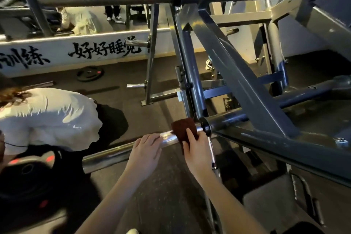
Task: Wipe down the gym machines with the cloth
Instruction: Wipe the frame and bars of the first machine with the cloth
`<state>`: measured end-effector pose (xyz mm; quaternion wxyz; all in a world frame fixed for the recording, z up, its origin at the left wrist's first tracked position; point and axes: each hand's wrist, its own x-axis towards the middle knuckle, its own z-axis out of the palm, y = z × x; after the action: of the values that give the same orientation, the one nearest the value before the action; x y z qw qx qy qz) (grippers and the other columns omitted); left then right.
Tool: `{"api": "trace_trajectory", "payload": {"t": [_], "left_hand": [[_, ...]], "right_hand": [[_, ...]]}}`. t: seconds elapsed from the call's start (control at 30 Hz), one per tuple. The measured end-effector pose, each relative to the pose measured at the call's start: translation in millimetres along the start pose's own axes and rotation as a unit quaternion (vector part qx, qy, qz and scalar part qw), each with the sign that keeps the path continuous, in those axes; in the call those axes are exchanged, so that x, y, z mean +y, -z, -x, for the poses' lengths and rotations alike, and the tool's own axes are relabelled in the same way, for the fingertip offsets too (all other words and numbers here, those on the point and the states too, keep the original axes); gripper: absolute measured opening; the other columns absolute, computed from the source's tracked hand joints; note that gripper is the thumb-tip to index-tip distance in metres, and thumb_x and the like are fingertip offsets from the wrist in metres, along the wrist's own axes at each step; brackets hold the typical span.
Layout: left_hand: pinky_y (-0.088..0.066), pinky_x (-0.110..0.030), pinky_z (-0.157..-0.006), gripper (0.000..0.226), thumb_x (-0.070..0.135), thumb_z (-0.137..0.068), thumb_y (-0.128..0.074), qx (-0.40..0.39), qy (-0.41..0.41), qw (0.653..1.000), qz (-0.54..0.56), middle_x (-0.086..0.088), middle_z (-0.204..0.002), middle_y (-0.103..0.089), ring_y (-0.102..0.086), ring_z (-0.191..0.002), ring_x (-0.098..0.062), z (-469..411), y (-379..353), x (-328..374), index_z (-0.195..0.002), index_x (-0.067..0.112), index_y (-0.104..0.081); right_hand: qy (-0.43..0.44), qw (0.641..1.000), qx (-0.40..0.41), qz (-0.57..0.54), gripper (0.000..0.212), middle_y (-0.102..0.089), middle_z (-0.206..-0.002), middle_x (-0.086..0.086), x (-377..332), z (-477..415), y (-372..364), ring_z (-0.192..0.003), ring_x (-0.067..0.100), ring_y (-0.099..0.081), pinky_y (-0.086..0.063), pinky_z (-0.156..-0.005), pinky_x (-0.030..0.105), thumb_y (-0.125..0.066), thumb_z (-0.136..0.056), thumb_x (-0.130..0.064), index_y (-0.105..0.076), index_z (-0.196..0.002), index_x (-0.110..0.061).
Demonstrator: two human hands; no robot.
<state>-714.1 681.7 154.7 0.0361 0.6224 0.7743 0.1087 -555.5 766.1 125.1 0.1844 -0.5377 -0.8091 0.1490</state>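
Right hand (195, 148) pressing dark red cloth (183, 129) around chrome bar (114, 153), left hand (146, 150) flat, empty, on bar, wall banner (57, 55) reading "好好睡觉".

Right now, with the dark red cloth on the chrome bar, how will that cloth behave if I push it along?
The cloth drapes over the chrome bar and hangs below it, so it is probably soft and floppy. The bar looks polished, so the cloth should slide easily but may bunch. The right hand pins it; the left hand rests on the bar alongside.
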Motion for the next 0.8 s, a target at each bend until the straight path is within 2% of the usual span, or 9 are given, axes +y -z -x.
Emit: {"api": "trace_trajectory", "payload": {"t": [0.07,0.13,0.23,0.33,0.47,0.57,0.67,0.73,0.8], "left_hand": [[-0.025,-0.032,-0.114,0.041,0.029,-0.101,-0.044,0.001,-0.005,1.0,0.004,0.009,-0.144,-0.043,-0.036,-0.135,-0.012,-2,-1,-1,-0.142,0.025,-0.045],[-0.027,-0.033,-0.114,0.041,0.029,-0.1,-0.045,-0.001,-0.007,1.0,0.008,0.009,-0.143,-0.044,-0.038,-0.134,-0.012,-4,-3,-4,-0.141,0.025,-0.046],[-0.033,-0.033,-0.11,0.039,0.027,-0.098,-0.051,0.001,-0.01,1.0,0.015,0.007,-0.138,-0.051,-0.045,-0.129,-0.013,-5,-2,-7,-0.137,0.024,-0.052],[-0.036,-0.033,-0.107,0.037,0.024,-0.097,-0.054,0.008,-0.012,0.999,0.03,0.006,-0.133,-0.056,-0.049,-0.126,-0.014,-8,-2,-10,-0.133,0.022,-0.056],[-0.034,-0.032,-0.108,0.037,0.027,-0.099,-0.048,-0.001,-0.024,0.999,0.038,0.006,-0.134,-0.054,-0.046,-0.126,-0.013,-9,-2,-13,-0.135,0.022,-0.054],[-0.033,-0.031,-0.109,0.037,0.027,-0.1,-0.047,0.003,-0.021,0.999,0.041,0.006,-0.135,-0.053,-0.046,-0.127,-0.013,-8,1,-12,-0.136,0.022,-0.053],[-0.029,-0.028,-0.11,0.039,0.028,-0.101,-0.045,0.005,-0.018,0.999,0.04,0.009,-0.137,-0.05,-0.042,-0.129,-0.01,-8,2,-9,-0.139,0.025,-0.049],[-0.027,-0.027,-0.112,0.04,0.03,-0.102,-0.041,-0.001,-0.019,0.999,0.037,0.011,-0.14,-0.046,-0.038,-0.132,-0.008,-10,3,-9,-0.142,0.027,-0.045],[-0.026,-0.027,-0.112,0.041,0.031,-0.103,-0.039,-0.008,-0.02,0.999,0.034,0.011,-0.142,-0.043,-0.036,-0.132,-0.008,-10,5,-10,-0.143,0.027,-0.042]], "right_hand": [[0.019,0.995,0.082,0.049,0.047,-0.045,-0.141,0.015,1,-12,0,-0.125,0.03,-0.048,-0.042,-0.102,0.043,-0.062,-0.092,-0.028,-0.052,-0.136,-0.016],[0.021,0.991,0.121,0.053,0.046,-0.045,-0.146,0.016,-4,-21,-8,-0.131,0.034,-0.045,-0.036,-0.107,0.048,-0.062,-0.09,-0.029,-0.057,-0.131,-0.009],[0.072,0.994,0.086,0.016,0.049,-0.051,-0.142,0.011,-19,-13,-23,-0.134,0.027,-0.045,-0.029,-0.11,0.038,-0.045,-0.095,-0.031,-0.053,-0.135,-0.004],[0.149,0.982,0.094,0.07,0.043,-0.062,-0.13,0.008,-6,-15,-18,-0.123,0.025,-0.056,-0.033,-0.105,0.037,-0.053,-0.09,-0.03,-0.061,-0.126,-0.007],[0.069,0.988,0.106,0.093,0.037,-0.063,-0.128,0.006,14,-36,-4,-0.126,0.025,-0.053,-0.024,-0.111,0.041,-0.05,-0.092,-0.032,-0.064,-0.12,-0.012],[0.001,0.994,0.105,0.021,0.035,-0.059,-0.134,0.006,-4,-29,-13,-0.132,0.025,-0.047,-0.025,-0.113,0.041,-0.055,-0.092,-0.024,-0.062,-0.123,-0.01],[0.097,0.99,0.101,0.009,0.031,-0.065,-0.125,0.006,-19,-13,-21,-0.122,0.025,-0.056,-0.041,-0.107,0.044,-0.068,-0.085,-0.021,-0.067,-0.114,-0.01],[0.147,0.983,0.103,0.047,0.028,-0.068,-0.118,0.005,-10,-20,-13,-0.116,0.024,-0.06,-0.038,-0.107,0.045,-0.071,-0.083,-0.025,-0.069,-0.108,-0.013],[0.113,0.985,0.105,0.073,0.027,-0.069,-0.117,0.002,4,-34,-3,-0.116,0.025,-0.059,-0.031,-0.109,0.045,-0.069,-0.085,-0.027,-0.069,-0.109,-0.016]]}}
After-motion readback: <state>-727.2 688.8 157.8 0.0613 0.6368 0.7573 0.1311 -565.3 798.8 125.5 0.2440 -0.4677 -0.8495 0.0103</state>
